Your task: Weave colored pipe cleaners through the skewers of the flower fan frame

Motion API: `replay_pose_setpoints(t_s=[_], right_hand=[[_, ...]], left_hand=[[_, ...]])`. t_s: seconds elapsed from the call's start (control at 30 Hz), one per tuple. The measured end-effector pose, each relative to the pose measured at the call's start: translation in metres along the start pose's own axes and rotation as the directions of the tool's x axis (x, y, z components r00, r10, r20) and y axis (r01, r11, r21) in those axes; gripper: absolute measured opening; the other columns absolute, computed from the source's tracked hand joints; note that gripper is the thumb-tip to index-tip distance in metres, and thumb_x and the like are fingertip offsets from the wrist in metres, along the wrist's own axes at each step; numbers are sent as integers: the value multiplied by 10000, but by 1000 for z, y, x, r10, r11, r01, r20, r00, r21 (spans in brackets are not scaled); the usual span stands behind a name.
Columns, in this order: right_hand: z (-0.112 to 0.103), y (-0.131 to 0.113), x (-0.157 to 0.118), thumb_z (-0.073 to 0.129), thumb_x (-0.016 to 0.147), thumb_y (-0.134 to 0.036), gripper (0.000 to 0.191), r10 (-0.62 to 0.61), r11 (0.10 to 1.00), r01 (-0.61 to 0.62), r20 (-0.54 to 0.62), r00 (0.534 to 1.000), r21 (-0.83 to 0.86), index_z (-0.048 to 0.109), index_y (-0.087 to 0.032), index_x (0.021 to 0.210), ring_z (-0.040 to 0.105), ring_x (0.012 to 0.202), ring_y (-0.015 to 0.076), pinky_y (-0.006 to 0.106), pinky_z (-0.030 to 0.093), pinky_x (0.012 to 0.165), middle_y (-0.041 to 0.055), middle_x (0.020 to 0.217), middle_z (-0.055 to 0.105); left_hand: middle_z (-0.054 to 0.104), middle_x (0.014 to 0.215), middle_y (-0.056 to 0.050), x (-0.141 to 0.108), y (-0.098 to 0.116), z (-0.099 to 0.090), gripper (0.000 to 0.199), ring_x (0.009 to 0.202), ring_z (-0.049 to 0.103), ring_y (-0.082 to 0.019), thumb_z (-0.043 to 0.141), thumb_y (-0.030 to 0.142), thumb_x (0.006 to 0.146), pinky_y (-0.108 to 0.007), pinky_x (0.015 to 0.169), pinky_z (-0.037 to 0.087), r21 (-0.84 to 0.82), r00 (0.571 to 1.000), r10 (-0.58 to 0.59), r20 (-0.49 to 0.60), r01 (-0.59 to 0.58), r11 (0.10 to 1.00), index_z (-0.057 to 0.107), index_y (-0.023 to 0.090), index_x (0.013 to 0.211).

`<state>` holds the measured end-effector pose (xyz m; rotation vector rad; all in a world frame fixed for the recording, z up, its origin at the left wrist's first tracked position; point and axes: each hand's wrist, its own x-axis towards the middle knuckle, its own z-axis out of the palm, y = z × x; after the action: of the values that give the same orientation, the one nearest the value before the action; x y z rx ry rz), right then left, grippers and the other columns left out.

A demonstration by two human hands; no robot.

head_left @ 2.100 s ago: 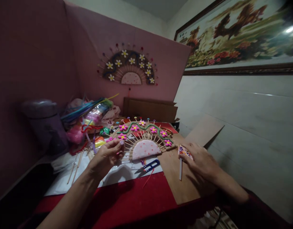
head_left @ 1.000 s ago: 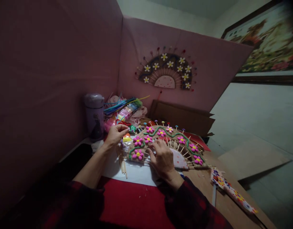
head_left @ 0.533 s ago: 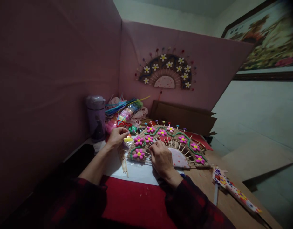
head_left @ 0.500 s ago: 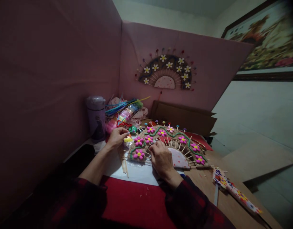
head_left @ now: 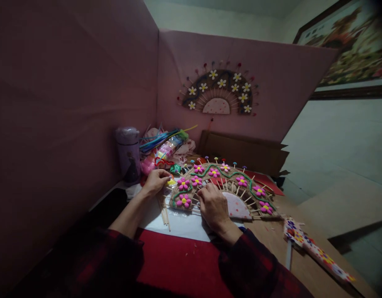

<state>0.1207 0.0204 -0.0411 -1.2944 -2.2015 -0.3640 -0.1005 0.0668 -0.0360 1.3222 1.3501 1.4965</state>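
A fan-shaped craft point(head_left: 186, 191) of brown cord, with pink clay flowers, a wavy green strip and thin wooden sticks through it, lies before me. At its left edge my left hand point(head_left: 158, 182) pinches the outer end of a wooden stick; a small pale bit shows at the fingertips. My right hand point(head_left: 213, 206) is closed on the fan's inner edge, thumb and fingers bent over the stick ends, which they partly hide. Beside it sits the dotted half-round centre point(head_left: 236, 206). Loose wooden sticks point(head_left: 164, 213) lie below my left hand.
A purple bottle point(head_left: 128, 159) stands at the left, near bagged coloured clay point(head_left: 169, 147). Behind the fan leans folded cardboard point(head_left: 243, 151). A similar fan point(head_left: 222, 82) hangs on the pink panel. At the right lies a flower-covered strip point(head_left: 318, 252); red cloth point(head_left: 181, 260) is in front.
The view has shifted slightly, so everything sits a little further right. Both hands keep nearly the same places and grips on the fan.
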Motion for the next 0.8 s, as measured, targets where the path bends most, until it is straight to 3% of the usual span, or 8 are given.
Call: replay_pose_setpoints(t_s=[0.8], right_hand=[[1,0,0,522,819,-174,56,20,1000,-20,3,1000,-6,560,-170,779,466,830,179,277,346,713,53,860,539]], left_hand=[[636,601,-53,3,-9,0,113,544,542,-138,668,215,548,-248,525,395,107,997,61,39,-65,992,658,133,625]])
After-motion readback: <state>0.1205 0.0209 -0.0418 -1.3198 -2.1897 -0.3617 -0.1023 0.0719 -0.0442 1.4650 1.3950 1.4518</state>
